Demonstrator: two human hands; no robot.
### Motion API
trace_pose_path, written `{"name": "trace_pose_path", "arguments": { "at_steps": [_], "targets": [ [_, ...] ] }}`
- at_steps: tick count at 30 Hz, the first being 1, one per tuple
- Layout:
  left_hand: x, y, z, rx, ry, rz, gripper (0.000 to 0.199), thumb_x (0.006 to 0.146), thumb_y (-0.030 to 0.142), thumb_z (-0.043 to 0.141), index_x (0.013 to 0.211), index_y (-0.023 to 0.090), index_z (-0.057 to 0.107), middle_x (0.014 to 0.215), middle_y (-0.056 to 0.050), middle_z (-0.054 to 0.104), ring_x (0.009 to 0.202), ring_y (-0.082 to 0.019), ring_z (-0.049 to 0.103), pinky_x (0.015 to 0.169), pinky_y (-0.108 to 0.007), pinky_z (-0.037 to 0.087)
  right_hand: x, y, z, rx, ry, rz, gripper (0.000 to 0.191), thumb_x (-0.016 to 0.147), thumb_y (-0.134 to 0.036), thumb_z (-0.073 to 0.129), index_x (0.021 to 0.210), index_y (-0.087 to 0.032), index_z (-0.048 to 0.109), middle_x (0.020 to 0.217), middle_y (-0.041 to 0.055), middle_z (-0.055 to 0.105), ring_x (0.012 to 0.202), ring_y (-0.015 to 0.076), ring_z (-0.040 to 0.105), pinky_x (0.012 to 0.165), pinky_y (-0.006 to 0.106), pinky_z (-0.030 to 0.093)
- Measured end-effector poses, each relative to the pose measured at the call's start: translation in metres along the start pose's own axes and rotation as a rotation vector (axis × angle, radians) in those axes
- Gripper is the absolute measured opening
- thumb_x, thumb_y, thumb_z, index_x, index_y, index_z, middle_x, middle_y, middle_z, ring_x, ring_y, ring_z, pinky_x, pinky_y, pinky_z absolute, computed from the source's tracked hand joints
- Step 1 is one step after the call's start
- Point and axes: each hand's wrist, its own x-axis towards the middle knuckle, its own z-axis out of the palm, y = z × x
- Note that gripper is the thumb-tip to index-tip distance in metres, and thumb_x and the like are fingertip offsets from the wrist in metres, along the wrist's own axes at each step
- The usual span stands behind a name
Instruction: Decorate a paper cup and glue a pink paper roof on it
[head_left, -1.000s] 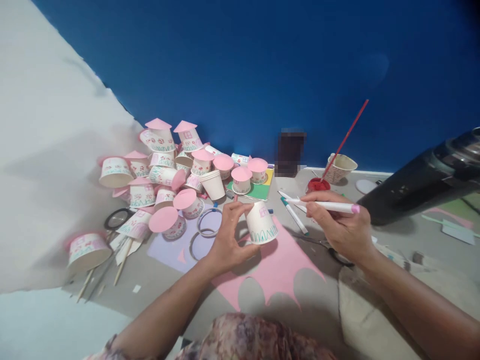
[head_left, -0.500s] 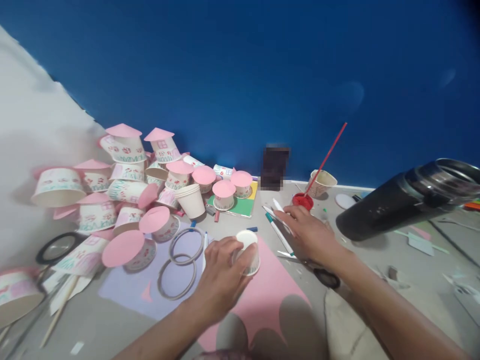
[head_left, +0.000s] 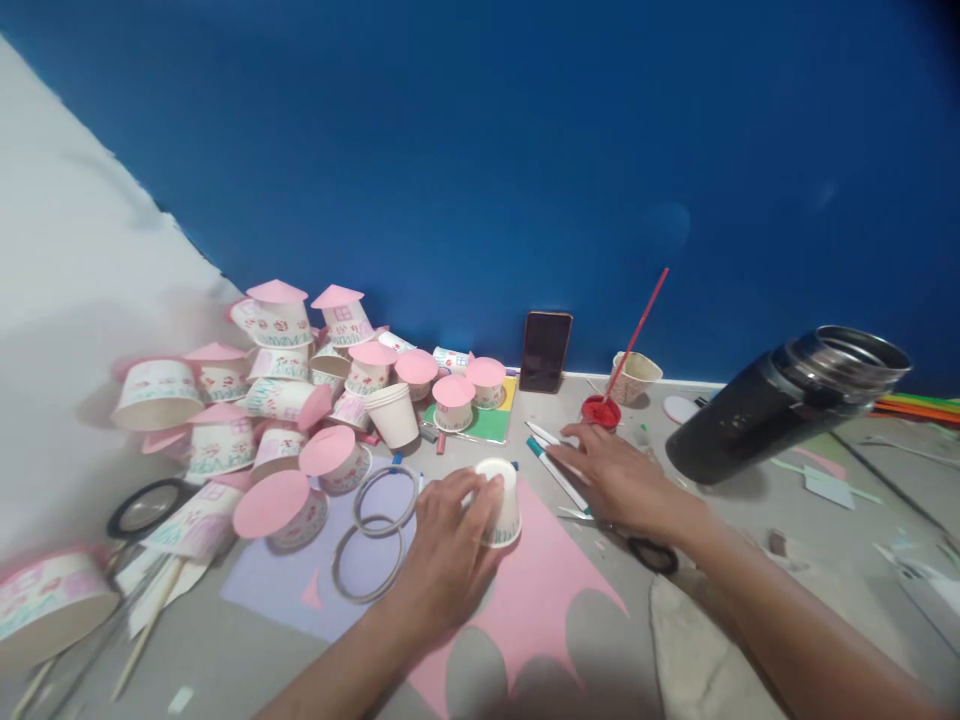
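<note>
My left hand [head_left: 454,525] is closed round a white paper cup [head_left: 507,515], which stands upside down on a pink sheet [head_left: 536,590]; green strokes run along its lower edge. My right hand [head_left: 619,480] lies low over the pens, its bent fingers closed on a white marker [head_left: 546,434] that they partly hide. Just below those fingers is a marker with a teal cap [head_left: 559,475]. Scissors [head_left: 652,555] with black handles lie under the right wrist.
Decorated cups with pink paper roofs [head_left: 270,505] crowd the left side, beside stacked plain cups [head_left: 393,417] and tape rings [head_left: 367,558]. A phone [head_left: 546,352] leans on the blue wall. A red pot [head_left: 601,412] with a stick and a black flask [head_left: 757,410] stand right.
The view has shifted slightly, moving the cup pile rightward in the picture. One white marker's end beside my right fingers no longer shows separately. My left hand keeps hold of the cup.
</note>
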Motion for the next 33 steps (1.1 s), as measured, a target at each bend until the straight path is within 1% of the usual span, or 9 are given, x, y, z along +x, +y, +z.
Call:
{"name": "trace_pose_path", "arguments": {
  "at_steps": [3,8,13,16,19,22,26,29,33],
  "targets": [
    [0.000,-0.002,0.002,-0.027,0.009,-0.025,0.075,0.092,0.015,0.064,0.159,0.024,0.032,0.132,-0.017,0.056,0.131,-0.036,0.055,0.108,-0.052,0.043,0.002,-0.003,-0.009,-0.010,0.075,0.137,0.041,0.094,-0.009,0.053,0.127,-0.022,0.072,0.128,0.0134,0.073,0.111,0.0279,0.067,0.085,0.034,0.050],
    [0.000,-0.003,0.007,-0.056,0.009,-0.033,0.064,0.091,0.021,0.070,0.150,0.027,0.046,0.131,-0.015,0.056,0.129,-0.035,0.056,0.107,-0.052,0.043,0.001,-0.001,-0.013,0.019,0.111,0.253,0.026,0.100,-0.023,0.052,0.105,-0.021,0.077,0.102,0.0114,0.082,0.092,0.0279,0.074,0.071,0.033,0.046],
    [0.004,-0.002,0.003,-0.347,0.037,-0.158,0.072,0.084,0.030,0.081,0.148,0.029,0.048,0.136,-0.014,0.053,0.128,-0.035,0.055,0.107,-0.054,0.049,0.001,-0.001,-0.013,0.118,0.114,0.227,0.027,0.099,-0.025,0.053,0.114,-0.020,0.075,0.108,0.0115,0.082,0.093,0.0263,0.076,0.079,0.034,0.052],
    [0.007,-0.005,-0.002,-0.626,-0.021,-0.292,0.089,0.077,0.031,0.087,0.153,0.032,0.041,0.145,-0.014,0.051,0.133,-0.035,0.056,0.106,-0.051,0.052,-0.001,-0.009,-0.017,0.296,0.059,0.078,0.060,0.090,-0.033,0.071,0.147,-0.023,0.058,0.141,0.0132,0.070,0.115,0.0267,0.072,0.092,0.036,0.056],
    [0.008,-0.007,-0.005,-0.756,-0.052,-0.372,0.100,0.073,0.036,0.091,0.157,0.032,0.037,0.150,-0.015,0.052,0.136,-0.036,0.055,0.109,-0.053,0.050,-0.004,-0.020,-0.020,0.534,-0.020,-0.082,0.102,0.075,-0.040,0.087,0.163,-0.025,0.037,0.166,0.0178,0.045,0.145,0.0348,0.053,0.109,0.047,0.052],
    [0.007,-0.006,-0.006,-0.757,-0.066,-0.368,0.096,0.075,0.039,0.091,0.156,0.032,0.040,0.149,-0.014,0.053,0.136,-0.036,0.055,0.111,-0.054,0.049,-0.007,-0.030,-0.019,0.620,-0.076,-0.134,0.106,0.073,-0.045,0.090,0.163,-0.026,0.037,0.167,0.0192,0.042,0.153,0.0380,0.042,0.117,0.054,0.046],
    [0.007,-0.003,-0.008,-0.843,-0.099,-0.366,0.101,0.072,0.045,0.093,0.156,0.032,0.040,0.152,-0.015,0.049,0.141,-0.037,0.050,0.113,-0.054,0.049,-0.005,-0.035,-0.014,0.712,-0.019,-0.118,0.085,0.078,-0.038,0.087,0.153,-0.024,0.051,0.155,0.0188,0.055,0.135,0.0361,0.058,0.106,0.050,0.053],
    [0.008,-0.002,-0.010,-1.036,-0.163,-0.469,0.107,0.070,0.043,0.095,0.159,0.032,0.037,0.163,-0.016,0.039,0.146,-0.039,0.046,0.118,-0.054,0.044,-0.004,-0.035,-0.011,0.839,0.018,-0.064,0.081,0.072,-0.035,0.090,0.146,-0.025,0.057,0.145,0.0149,0.062,0.113,0.0299,0.066,0.092,0.042,0.057],
    [0.013,-0.001,-0.010,-1.273,-0.194,-0.608,0.090,0.073,0.032,0.093,0.152,0.028,0.050,0.158,-0.015,0.049,0.141,-0.037,0.054,0.116,-0.049,0.047,-0.003,-0.035,-0.010,1.005,-0.020,-0.005,0.083,0.070,-0.033,0.090,0.146,-0.026,0.058,0.131,0.0098,0.067,0.098,0.0233,0.066,0.076,0.031,0.056]
  ]
}}
